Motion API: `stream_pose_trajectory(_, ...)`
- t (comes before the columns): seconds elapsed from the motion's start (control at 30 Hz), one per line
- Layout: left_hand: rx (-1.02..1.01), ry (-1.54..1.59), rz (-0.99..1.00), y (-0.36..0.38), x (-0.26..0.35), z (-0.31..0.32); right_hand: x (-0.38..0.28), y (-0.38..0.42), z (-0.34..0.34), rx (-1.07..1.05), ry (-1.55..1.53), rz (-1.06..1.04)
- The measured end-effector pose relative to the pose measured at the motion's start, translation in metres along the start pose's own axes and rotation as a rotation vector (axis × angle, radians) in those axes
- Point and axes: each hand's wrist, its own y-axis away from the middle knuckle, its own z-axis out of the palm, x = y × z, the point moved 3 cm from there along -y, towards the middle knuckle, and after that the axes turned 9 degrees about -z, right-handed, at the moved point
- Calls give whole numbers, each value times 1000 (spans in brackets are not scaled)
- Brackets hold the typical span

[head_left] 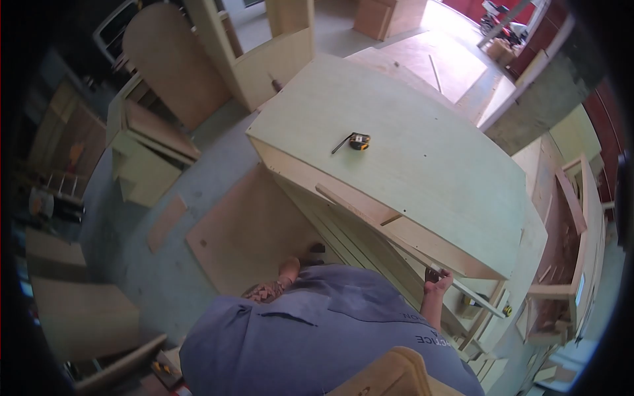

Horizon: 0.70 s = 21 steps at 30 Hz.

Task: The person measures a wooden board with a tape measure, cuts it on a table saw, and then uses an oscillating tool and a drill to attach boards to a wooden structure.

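Note:
My right hand (438, 284) is closed around a long pale wooden strip (479, 298) at the open front of a large plywood box (389, 165). Something small and dark shows beside its fingers, too unclear to name. My left hand (289, 268) hangs low in front of the grey-blue shirt, over a brown board (254, 224) on the floor; its fingers are not clear. On the box top rests a black and yellow tape measure (360, 140), with a thin dark pencil-like item (341, 144) beside it. Another tape measure (506, 310) is near the strip's lower right end.
An open wooden frame (576, 264) stands at the right. At the left are a wooden cabinet piece (148, 168) and a rounded brown panel (165, 59). A small board (167, 223) lies on the grey floor. A wooden part (389, 373) juts up at the bottom.

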Motion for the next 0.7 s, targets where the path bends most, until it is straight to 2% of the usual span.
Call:
stream_pose_trajectory(0.03,103,106,-69,-9,-9,15,6,5,10,-11,-27,-6)
stream_pose_trajectory(0.07,99,126,-98,5,-8,10,12,8,17,-28,2,5)
stream_pose_trajectory(0.13,326,612,126,29,-1,-13,29,11,30,-45,-65,89)
stream_pose_trajectory(0.17,319,592,213,34,-2,-19,36,10,34,-22,-38,108)
stream_pose_trajectory(0.2,324,606,197,40,-9,-26,43,9,39,-35,-21,112)
stream_pose_trajectory(0.27,319,454,404,77,-12,-66,60,20,55,-41,-20,164)
stream_pose_trajectory(0.33,421,582,191,88,-38,-91,81,13,65,-121,-41,164)
stream_pose_trajectory(0.4,431,843,16,77,-54,-110,98,16,81,-200,-34,165)
stream_pose_trajectory(0.47,511,1082,51,41,-52,-122,114,14,94,-208,-37,190)
stream_pose_trajectory(0.6,236,1660,-128,-38,15,-145,136,25,121,-193,-59,219)
stream_pose_trajectory(0.67,8,1843,-92,-59,66,-165,143,31,132,-171,-64,215)
stream_pose_trajectory(0.7,-157,1850,-154,-60,90,-183,146,35,138,-183,-82,221)
